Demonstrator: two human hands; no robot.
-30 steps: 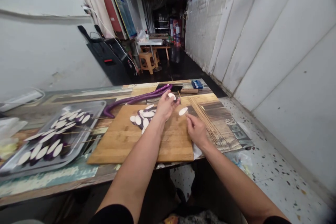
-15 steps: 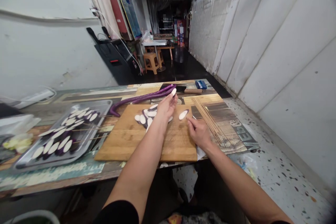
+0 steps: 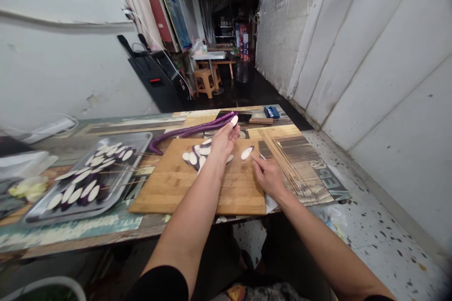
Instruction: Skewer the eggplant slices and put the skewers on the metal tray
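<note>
My left hand [image 3: 226, 140] is closed on a white, purple-edged eggplant slice [image 3: 234, 121] at its fingertips, above the far edge of the wooden cutting board [image 3: 165, 195]. Beneath and left of that hand, several cut eggplant slices [image 3: 193, 157] lie in a pile, partly hidden by my forearm. My right hand [image 3: 267, 175] is pinched shut at the board's right edge. Just beyond its fingertips is another eggplant slice [image 3: 247, 153]; whether a thin stick joins them I cannot tell. Anything inside the right fingers is too small to make out.
A metal tray [image 3: 120, 197] with skewered eggplant slices stands left. Long whole eggplants [image 3: 187, 130] lie behind the board, near a knife [image 3: 260, 121] and a blue box [image 3: 271, 112]. Bamboo skewers [image 3: 282, 160] lie right of the board. A rimmed container [image 3: 52, 282] is below the table.
The whole view has shifted slightly. Both hands keep nearly the same pose, the left with its eggplant slice and the right pinched beside the other slice.
</note>
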